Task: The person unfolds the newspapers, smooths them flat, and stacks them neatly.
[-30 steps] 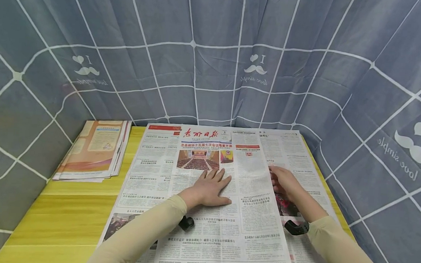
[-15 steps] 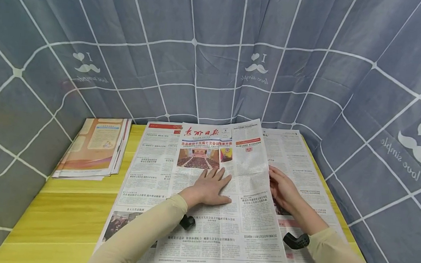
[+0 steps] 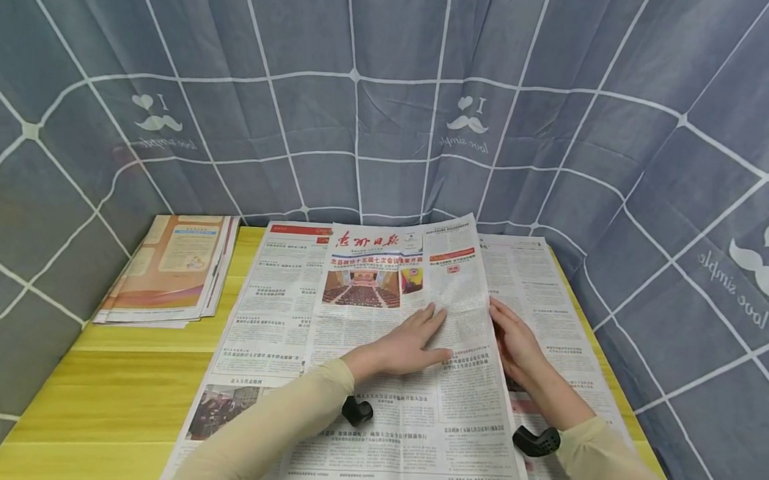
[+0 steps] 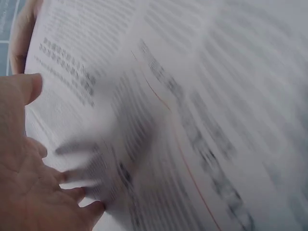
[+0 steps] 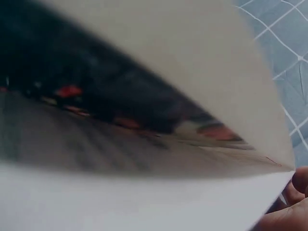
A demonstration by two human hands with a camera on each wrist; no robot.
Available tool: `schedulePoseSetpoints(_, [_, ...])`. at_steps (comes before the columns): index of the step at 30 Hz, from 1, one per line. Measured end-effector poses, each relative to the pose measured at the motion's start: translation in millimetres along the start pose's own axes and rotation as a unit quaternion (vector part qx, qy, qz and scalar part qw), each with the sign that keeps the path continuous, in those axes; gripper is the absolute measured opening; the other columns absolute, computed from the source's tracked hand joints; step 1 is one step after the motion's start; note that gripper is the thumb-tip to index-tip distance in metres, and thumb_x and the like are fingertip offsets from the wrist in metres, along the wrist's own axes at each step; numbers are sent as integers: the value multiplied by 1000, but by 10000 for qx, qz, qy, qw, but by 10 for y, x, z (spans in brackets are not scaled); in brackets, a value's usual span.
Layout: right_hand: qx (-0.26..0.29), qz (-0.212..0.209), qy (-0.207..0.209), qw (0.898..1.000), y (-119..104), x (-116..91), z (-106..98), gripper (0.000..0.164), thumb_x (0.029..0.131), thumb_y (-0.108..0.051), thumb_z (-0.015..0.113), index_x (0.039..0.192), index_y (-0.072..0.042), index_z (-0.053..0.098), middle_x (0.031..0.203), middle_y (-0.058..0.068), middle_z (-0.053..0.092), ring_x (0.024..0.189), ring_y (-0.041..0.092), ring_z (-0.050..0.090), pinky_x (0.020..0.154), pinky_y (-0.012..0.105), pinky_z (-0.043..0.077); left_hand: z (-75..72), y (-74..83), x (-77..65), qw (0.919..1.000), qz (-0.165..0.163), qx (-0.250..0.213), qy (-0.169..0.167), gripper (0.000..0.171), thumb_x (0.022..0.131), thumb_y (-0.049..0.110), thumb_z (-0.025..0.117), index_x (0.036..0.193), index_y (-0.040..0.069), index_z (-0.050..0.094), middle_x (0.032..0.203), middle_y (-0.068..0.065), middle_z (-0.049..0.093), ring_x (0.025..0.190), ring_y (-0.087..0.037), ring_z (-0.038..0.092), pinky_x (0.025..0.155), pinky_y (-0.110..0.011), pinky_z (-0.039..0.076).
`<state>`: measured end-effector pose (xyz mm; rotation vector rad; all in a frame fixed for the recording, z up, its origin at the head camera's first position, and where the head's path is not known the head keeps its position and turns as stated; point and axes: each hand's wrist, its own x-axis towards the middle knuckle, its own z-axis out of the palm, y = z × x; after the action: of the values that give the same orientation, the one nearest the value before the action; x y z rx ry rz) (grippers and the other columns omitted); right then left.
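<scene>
A newspaper page with a red masthead (image 3: 369,320) lies folded over a wider open newspaper spread (image 3: 268,303). My left hand (image 3: 405,342) rests on the page near its middle, fingers extended. In the left wrist view that hand (image 4: 33,159) has its fingertips against or just over the print; contact is hard to tell. At the page's right edge, my right hand (image 3: 517,343) pinches the paper and holds that side slightly raised. The right wrist view has the fingers (image 5: 284,219) at the sheet's edge, with a gap between the layers.
A stack of printed papers (image 3: 164,270) with an orange cover lies to the left on the yellow wood-grain table (image 3: 105,377). Grey-blue curtain (image 3: 392,123) with white grid lines surrounds the back and sides. Each wrist carries a black camera mount (image 3: 535,441).
The page's upper right corner has lifted and swung leftward as my right hand raised its edge. My left hand has slid right across the page.
</scene>
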<state>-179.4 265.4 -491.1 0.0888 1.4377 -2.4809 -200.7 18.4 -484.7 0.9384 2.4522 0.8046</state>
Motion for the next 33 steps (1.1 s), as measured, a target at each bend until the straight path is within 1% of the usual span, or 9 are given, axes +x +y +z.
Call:
schedulePoseSetpoints(4, [30, -20, -127, 9999, -15, -15, 33, 55, 115, -27, 28, 164, -6, 17, 130, 5, 54, 111, 12, 60, 90, 25, 53, 28, 99, 38, 9990, 36, -411, 181, 84, 103, 62, 44, 167, 20, 8, 172, -8, -1, 157, -29, 2, 123, -49, 15])
schedulePoseSetpoints(6, [10, -33, -230, 9997, -19, -22, 51, 55, 115, -29, 28, 164, -6, 17, 129, 6, 54, 109, 13, 61, 89, 26, 54, 42, 135, 53, 9985, 19, -486, 261, 84, 103, 63, 42, 167, 21, 7, 172, -7, -2, 157, -28, 0, 123, -49, 14])
schedulePoseSetpoints(10, [-35, -67, -421, 9991, -19, -23, 74, 56, 114, -32, 28, 164, -7, 18, 134, 8, 50, 114, 15, 59, 91, 27, 53, 62, 193, 74, 9977, -87, -556, 386, 84, 103, 64, 41, 167, 23, 6, 172, -5, -4, 157, -26, -2, 123, -49, 14])
schedulePoseSetpoints(18, [-577, -205, -296, 9977, 14, -8, 94, 56, 114, -34, 23, 164, -9, 19, 144, 7, 46, 125, 15, 56, 97, 28, 51, 78, 252, 101, 9959, -220, -734, 487, 82, 104, 62, 41, 167, 23, 7, 172, -5, -2, 156, -29, -1, 123, -52, 14])
schedulePoseSetpoints(24, [-890, -263, -148, 9956, 62, 20, 132, 57, 114, -37, 26, 164, -11, 21, 151, 10, 41, 129, 16, 53, 100, 30, 50, 92, 262, 113, 9928, -247, -998, 614, 87, 102, 67, 38, 167, 18, 5, 172, -8, -1, 156, -31, 3, 123, -50, 15])
schedulePoseSetpoints(26, [-1121, -291, -40, 9933, 77, 28, 163, 57, 114, -37, 29, 164, -11, 22, 155, 12, 38, 132, 19, 50, 101, 31, 50, 93, 271, 117, 9900, -212, -1219, 677, 90, 102, 67, 39, 166, 15, 3, 171, -10, -1, 156, -29, 3, 123, -48, 14])
schedulePoseSetpoints(28, [-1477, -339, 159, 9883, 93, 41, 206, 56, 113, -37, 33, 163, -12, 27, 156, 13, 37, 133, 22, 50, 99, 32, 51, 97, 281, 126, 9849, -156, -1555, 739, 92, 102, 65, 40, 166, 13, 0, 171, -10, -2, 156, -26, 2, 124, -45, 13])
schedulePoseSetpoints(31, [-2095, -466, 501, 9754, 113, 58, 281, 54, 112, -36, 40, 161, -13, 34, 153, 16, 42, 128, 26, 55, 93, 34, 55, 108, 286, 147, 9730, -55, -2140, 861, 94, 103, 62, 43, 165, 11, -5, 171, -9, -5, 155, -21, 1, 124, -43, 14])
schedulePoseSetpoints(33, [-2393, -510, 654, 9674, 126, 67, 329, 52, 111, -34, 44, 159, -14, 37, 149, 17, 47, 122, 28, 59, 89, 36, 57, 116, 290, 156, 9636, -49, -2513, 917, 95, 103, 61, 45, 165, 13, -8, 171, -7, -6, 155, -20, 2, 123, -43, 15])
